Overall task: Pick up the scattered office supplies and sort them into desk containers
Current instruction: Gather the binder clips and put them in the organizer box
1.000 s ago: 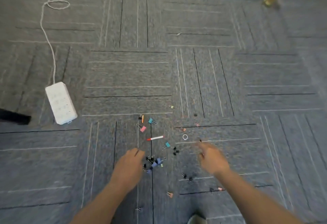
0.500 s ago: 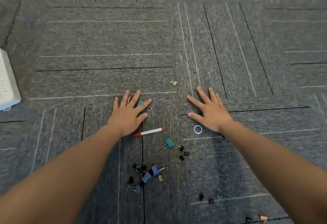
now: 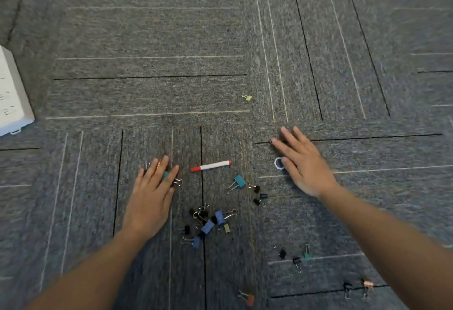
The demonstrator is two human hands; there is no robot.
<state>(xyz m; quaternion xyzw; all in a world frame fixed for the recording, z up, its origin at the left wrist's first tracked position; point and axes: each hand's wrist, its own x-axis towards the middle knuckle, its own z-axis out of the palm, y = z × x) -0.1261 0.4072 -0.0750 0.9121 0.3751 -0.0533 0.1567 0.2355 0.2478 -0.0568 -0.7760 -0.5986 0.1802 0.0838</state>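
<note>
Binder clips lie scattered on the grey carpet. A dense cluster of blue and black clips (image 3: 208,224) sits between my arms. A white marker with a red cap (image 3: 210,166) lies above it, and a teal clip (image 3: 239,181) is just right of centre. My left hand (image 3: 153,194) lies flat, fingers apart, over a teal clip (image 3: 166,175) and small clips. My right hand (image 3: 302,162) is flat and open, partly covering a white ring (image 3: 278,163). A yellow clip (image 3: 247,97) lies farther off alone.
A white power strip (image 3: 12,99) lies at the left edge. More clips lie near my right forearm: black and teal ones (image 3: 295,255), a pink one (image 3: 367,285) and an orange one (image 3: 248,298).
Both hands slid back toward me across the carpet with fingers spread. The left one dragged the teal clip and small clips along; the right one moved over the white ring.
</note>
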